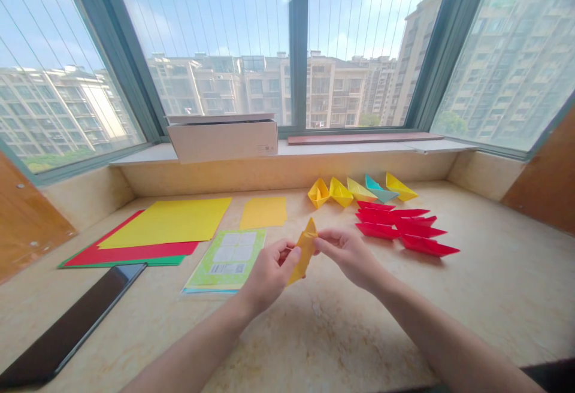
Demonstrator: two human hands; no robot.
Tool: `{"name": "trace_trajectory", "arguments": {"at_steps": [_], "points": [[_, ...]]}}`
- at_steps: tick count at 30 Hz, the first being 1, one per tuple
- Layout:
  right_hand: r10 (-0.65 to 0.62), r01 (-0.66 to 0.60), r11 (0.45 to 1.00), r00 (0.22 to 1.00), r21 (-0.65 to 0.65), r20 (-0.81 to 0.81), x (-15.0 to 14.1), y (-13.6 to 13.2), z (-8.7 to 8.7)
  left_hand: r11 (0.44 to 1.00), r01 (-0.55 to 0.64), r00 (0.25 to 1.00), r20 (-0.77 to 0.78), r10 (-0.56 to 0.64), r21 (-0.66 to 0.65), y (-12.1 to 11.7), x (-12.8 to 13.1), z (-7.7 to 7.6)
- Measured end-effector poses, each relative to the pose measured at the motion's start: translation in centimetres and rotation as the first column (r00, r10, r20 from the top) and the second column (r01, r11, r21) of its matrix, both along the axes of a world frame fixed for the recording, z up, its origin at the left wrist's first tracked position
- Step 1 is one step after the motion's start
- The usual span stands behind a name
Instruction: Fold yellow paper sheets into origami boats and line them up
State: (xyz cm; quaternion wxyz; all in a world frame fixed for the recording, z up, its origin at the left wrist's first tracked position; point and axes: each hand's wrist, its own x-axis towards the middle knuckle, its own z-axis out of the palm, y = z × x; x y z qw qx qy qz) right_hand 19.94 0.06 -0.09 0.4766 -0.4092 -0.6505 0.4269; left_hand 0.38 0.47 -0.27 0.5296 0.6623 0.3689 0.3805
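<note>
We identify 2 hands at the work area. The left hand (pixel 269 276) and the right hand (pixel 348 255) both grasp a narrow folded yellow paper (pixel 305 252). The left hand's fingers close on its lower left side, and the right hand's fingertips (pixel 321 238) pinch its right edge. The grip is a firm pinch by both hands, not a release. The folded yellow paper stands tilted between the hands, its point upward, over the stone counter (pixel 449 297).

Beyond the hands, we note a row of 5 paper boats (pixel 359 190) in yellow and teal. Just below that row lies a cluster of red paper boats (pixel 399 225), nearest the right hand. To the left, a yellow sheet (pixel 166 222) rests on a red sheet (pixel 130 254), with a green sheet (pixel 148 263) beneath. A smaller yellow sheet (pixel 263 212) lies apart from them. A paper pack with a green label (pixel 224 259) sits just beyond the left hand. A dark tablet (pixel 67 327) lies at the left edge of the counter, and a cardboard box (pixel 222 141) stands on the window sill.
</note>
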Motion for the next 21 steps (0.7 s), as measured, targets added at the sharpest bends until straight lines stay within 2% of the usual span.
{"name": "trace_trajectory", "arguments": {"at_steps": [5, 8, 10, 13, 16, 21], "points": [[0.064, -0.067, 0.997, 0.996, 0.035, 0.060, -0.4, -0.3, -0.2, 0.996, 0.062, 0.998, 0.006, -0.062, -0.067, 0.0, 0.0, 0.3], [-0.053, 0.045, 0.992, 0.997, 0.121, 0.064, -0.2, -0.2, -0.4, 0.993, 0.075, 0.996, -0.032, -0.079, -0.093, 0.4, -0.5, 0.7], [-0.140, 0.119, 0.967, 0.987, 0.227, 0.080, 0.2, 0.0, -0.3, 0.984, 0.128, 0.986, -0.088, -0.139, -0.122, 0.8, -0.9, 1.0], [-0.119, 0.045, 0.938, 0.973, 0.345, 0.196, 0.9, -0.1, 0.1, 0.949, 0.256, 0.942, -0.175, -0.288, -0.183, 1.1, -1.6, 1.3], [-0.034, -0.070, 0.945, 0.950, 0.319, 0.309, 1.3, -0.3, 0.4, 0.924, 0.329, 0.905, -0.213, -0.367, -0.194, 1.1, -2.1, 1.6], [0.021, -0.111, 0.969, 0.928, 0.222, 0.373, 1.3, -0.6, 0.5, 0.915, 0.363, 0.868, -0.291, -0.401, -0.177, 1.3, -2.4, 2.1]]}}
